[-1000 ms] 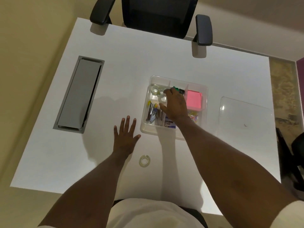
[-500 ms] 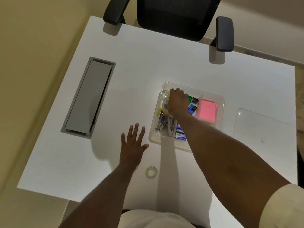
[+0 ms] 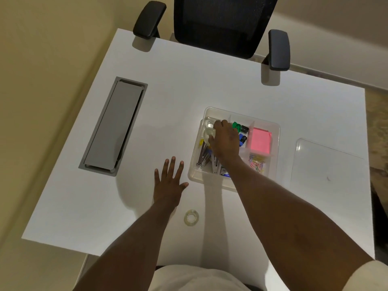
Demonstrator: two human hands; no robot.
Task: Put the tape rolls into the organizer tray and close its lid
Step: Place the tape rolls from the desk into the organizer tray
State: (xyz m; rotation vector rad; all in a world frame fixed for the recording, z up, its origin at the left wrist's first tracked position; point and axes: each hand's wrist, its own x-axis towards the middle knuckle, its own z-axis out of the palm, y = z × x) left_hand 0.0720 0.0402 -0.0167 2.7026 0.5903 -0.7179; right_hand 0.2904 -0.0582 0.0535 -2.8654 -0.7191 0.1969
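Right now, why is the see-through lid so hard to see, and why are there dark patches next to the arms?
In the head view, the clear lid lies on the white table, so only its edges and a small glare spot show. The dark patches are soft shadows of the arms, beside the left hand and under the right hand. The table's edges look bent from the wide lens.

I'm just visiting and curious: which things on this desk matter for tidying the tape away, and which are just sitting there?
Part of the job:
organizer tray
tape rolls in tray
loose tape roll
clear lid
right hand

Just lying about:
pink sticky notes
paper clips
grey cable hatch
office chair
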